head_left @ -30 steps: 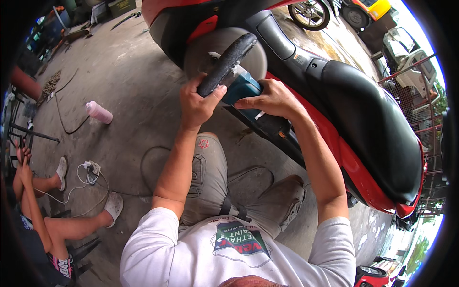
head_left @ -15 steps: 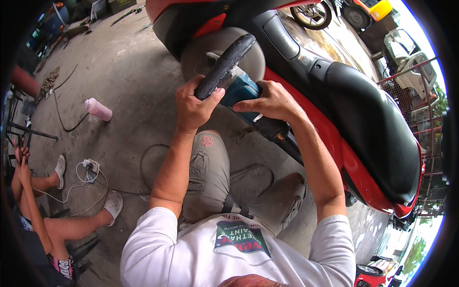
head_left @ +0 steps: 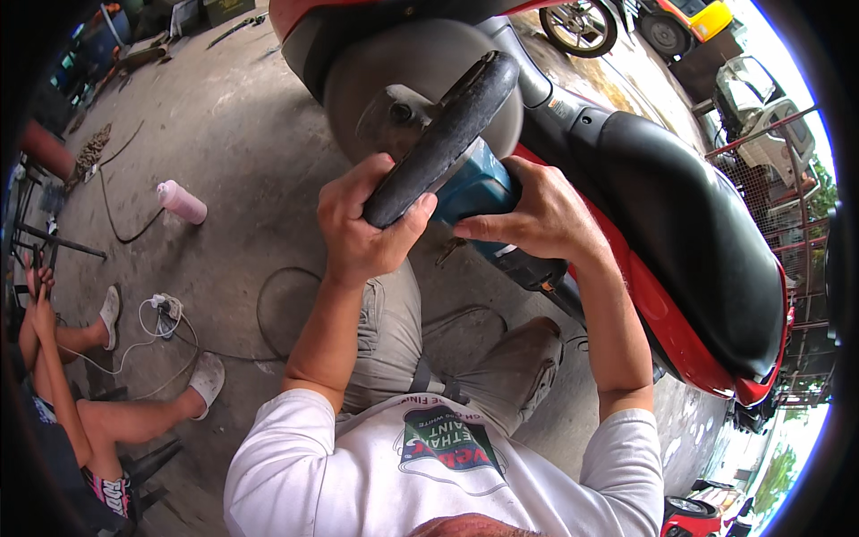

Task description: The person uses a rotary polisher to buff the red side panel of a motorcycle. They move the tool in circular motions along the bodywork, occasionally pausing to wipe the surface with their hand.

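Observation:
A rotary polisher (head_left: 483, 190) with a teal body and a thick black loop handle (head_left: 447, 134) is between my hands. Its round grey pad (head_left: 367, 72) is blurred, as in spinning. My left hand (head_left: 371, 215) is wrapped round the near end of the black handle. My right hand (head_left: 541, 210) grips the teal body from the right, thumb across its top. Beyond the tool lies a red and black scooter (head_left: 617, 242), its front panels partly behind the pad. Whether the pad touches the panel cannot be made out.
A pink bottle (head_left: 182, 202) stands on the concrete floor at left. A dark cord (head_left: 261, 309) loops beside my knees from an extension socket (head_left: 164, 315). Another person's leg (head_left: 148, 423) is at lower left. A wire fence (head_left: 787, 192) lines the right.
The polisher has come up closer to me and slightly right, its pad and handle looking larger. Both hands have moved with it and keep their grips.

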Tool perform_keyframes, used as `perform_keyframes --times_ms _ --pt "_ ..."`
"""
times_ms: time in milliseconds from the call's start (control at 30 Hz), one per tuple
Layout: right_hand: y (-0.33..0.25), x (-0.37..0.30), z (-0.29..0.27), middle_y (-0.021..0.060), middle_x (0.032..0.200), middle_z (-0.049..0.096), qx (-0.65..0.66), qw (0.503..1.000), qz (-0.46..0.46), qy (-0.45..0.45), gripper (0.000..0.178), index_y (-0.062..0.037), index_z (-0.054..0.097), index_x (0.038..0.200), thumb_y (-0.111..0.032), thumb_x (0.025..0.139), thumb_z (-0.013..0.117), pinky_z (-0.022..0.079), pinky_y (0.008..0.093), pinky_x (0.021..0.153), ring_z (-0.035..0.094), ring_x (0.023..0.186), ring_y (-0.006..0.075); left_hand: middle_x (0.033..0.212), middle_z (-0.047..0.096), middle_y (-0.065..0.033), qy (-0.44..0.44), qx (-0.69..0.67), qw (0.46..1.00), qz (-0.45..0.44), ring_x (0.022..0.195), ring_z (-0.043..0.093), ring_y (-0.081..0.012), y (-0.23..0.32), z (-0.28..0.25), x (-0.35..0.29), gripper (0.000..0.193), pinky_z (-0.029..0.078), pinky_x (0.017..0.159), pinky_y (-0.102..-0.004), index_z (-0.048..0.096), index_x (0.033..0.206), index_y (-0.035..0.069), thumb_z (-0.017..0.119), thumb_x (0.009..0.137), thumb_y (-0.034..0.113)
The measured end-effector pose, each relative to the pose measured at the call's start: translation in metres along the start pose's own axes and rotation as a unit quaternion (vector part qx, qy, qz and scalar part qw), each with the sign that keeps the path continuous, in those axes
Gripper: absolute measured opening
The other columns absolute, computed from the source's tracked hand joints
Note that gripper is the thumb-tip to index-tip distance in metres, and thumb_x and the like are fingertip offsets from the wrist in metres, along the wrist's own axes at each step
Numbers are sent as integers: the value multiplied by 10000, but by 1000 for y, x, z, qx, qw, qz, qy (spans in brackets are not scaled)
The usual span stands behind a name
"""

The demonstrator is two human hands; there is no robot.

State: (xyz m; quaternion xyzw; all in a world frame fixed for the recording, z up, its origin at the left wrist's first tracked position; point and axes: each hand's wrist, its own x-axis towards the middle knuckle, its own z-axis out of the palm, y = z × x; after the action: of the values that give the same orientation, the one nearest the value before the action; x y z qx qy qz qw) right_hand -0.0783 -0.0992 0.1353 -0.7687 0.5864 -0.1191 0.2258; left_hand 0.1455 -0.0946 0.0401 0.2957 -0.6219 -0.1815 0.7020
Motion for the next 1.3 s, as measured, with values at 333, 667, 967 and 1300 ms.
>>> perform_keyframes --times_ms 333,667,967,1300 --pt "36 57 29 136 870 781 22 997 74 -19 753 13 812 1066 -618 677 950 614 387 777 785 810 238 732 728 -88 -15 8 996 -83 647 722 -200 -82 14 0 182 543 620 -342 714 892 16 838 877 149" --pt "45 82 58 154 854 787 -6 989 124 -75 840 7 814 976 -755 635 909 618 415 788 803 830 280 761 743 -60 -28 -23 986 -161 680 705 -148 -115 0 -16 141 548 649 -322 747 894 16 824 876 133" --pt "96 -5 50 174 805 778 35 975 213 -46 847 32 785 946 -745 630 907 619 427 809 805 824 297 715 681 -57 -115 -112 965 -208 652 660 -138 -94 68 -56 180 524 624 -331 686 809 27 824 851 135" --pt "103 -68 31 186 796 755 28 972 233 -7 814 67 776 970 -640 611 960 607 431 766 783 773 293 708 639 1 -138 -155 955 -211 652 570 -77 -47 102 -76 150 464 607 -296 686 809 28 821 848 81"
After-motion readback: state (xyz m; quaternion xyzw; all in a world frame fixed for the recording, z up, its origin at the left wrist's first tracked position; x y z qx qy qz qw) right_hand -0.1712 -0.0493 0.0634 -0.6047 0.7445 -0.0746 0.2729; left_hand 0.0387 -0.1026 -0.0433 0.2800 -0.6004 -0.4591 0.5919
